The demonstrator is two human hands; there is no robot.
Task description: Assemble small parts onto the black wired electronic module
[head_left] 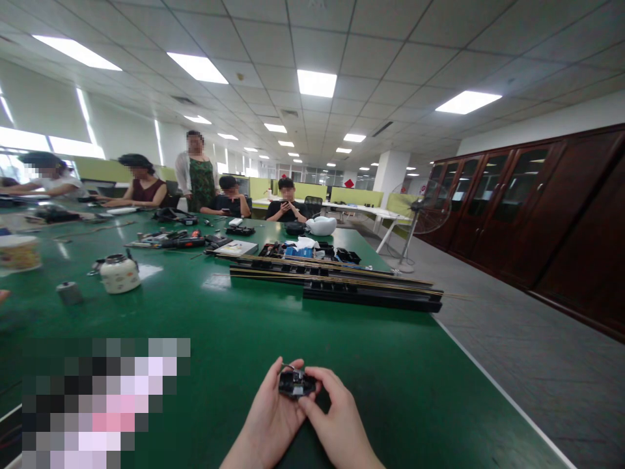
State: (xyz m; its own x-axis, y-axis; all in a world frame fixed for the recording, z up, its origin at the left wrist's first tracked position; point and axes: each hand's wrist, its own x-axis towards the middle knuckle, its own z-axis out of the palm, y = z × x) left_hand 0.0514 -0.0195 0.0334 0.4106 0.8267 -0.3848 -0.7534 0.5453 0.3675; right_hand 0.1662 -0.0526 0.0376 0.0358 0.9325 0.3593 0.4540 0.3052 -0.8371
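Observation:
Low at the front of the green table, both hands are on a small black device (296, 384) with a silvery part in its middle; its exact kind is too small to make out. My left hand (275, 415) cradles it from the left and below, palm turned up, the thumb along its left side. From the right, my right hand (336, 412) grips its edge between thumb and fingers. A thin light piece, perhaps a wire, runs near the left fingertips at its top. The hands partly hide the underside.
Black rails with thin brass-coloured rods (371, 293) lie across the green table (219, 345). Behind are parts trays (346, 255) and a power tool (183, 240). A cream pot (120, 273) and grey cylinder (69, 293) stand left. Several people are around the far side.

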